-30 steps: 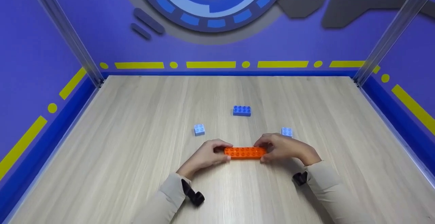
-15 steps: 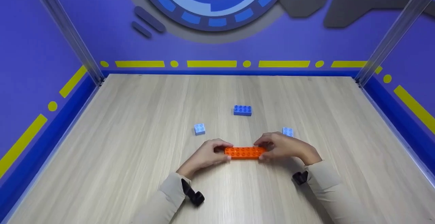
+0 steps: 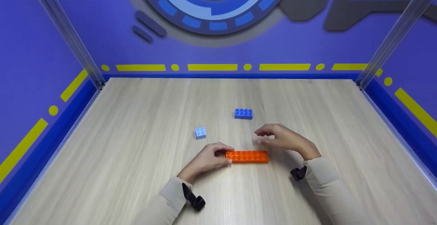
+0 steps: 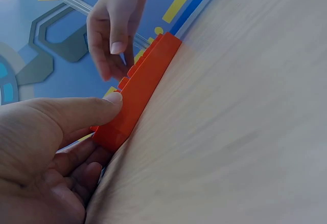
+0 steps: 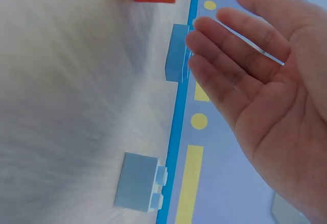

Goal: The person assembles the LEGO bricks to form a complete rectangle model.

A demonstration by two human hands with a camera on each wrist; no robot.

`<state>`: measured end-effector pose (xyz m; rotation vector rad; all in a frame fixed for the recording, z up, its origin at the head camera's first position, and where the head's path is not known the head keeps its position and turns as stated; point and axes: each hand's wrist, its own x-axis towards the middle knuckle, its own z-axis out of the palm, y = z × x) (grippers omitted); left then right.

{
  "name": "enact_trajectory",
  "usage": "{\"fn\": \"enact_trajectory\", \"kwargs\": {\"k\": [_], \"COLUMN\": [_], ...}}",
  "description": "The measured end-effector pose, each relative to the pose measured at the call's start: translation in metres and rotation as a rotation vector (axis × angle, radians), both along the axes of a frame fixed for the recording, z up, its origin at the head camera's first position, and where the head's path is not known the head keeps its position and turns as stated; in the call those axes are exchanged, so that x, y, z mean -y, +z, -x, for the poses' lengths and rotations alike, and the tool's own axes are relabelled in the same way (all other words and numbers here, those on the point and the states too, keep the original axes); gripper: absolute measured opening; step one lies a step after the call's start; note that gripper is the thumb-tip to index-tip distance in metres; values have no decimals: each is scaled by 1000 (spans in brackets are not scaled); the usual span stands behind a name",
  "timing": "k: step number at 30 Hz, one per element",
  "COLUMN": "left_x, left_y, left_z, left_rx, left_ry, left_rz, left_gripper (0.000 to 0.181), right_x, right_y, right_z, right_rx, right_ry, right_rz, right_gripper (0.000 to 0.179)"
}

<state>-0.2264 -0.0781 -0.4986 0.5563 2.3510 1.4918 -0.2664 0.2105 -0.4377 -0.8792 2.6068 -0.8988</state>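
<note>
A long orange toy building brick (image 3: 251, 157) lies on the table with its studs up. My left hand (image 3: 206, 158) pinches its left end; in the left wrist view the thumb (image 4: 104, 110) presses one side and the fingers go round the other. Beyond the brick's right end, my right hand (image 3: 285, 138) hovers over the table holding nothing, fingers relaxed, as the right wrist view also shows. That view has a small light blue brick (image 5: 137, 181) below the hand, which the hand hides in the head view.
A second small light blue brick (image 3: 200, 132) sits to the left, past my left hand. Farther back stands a darker blue brick (image 3: 243, 114) with two rows of studs. Purple walls (image 3: 218, 52) with yellow marks border the wooden table (image 3: 136, 122).
My right hand has let go of the orange brick's right end and risen away from it, covering the right light blue brick. The left hand keeps its hold.
</note>
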Motion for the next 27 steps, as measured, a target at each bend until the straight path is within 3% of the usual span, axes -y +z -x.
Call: {"fn": "enact_trajectory", "kwargs": {"k": [6, 15, 27], "left_x": [-1, -2, 0], "left_y": [-3, -3, -2], "left_z": [-3, -4, -1], "left_rx": [-2, -16, -26], "left_ry": [-3, -10, -6], "left_rz": [-3, -18, 5], "left_gripper": [38, 39, 38], "right_x": [4, 10, 19], "right_y": [1, 1, 3], "right_z": [10, 28, 54], "right_rx": [-64, -71, -5], "right_ry": [-49, -124, -213], "right_rz": [-7, -16, -65], "right_gripper": [37, 37, 42]}}
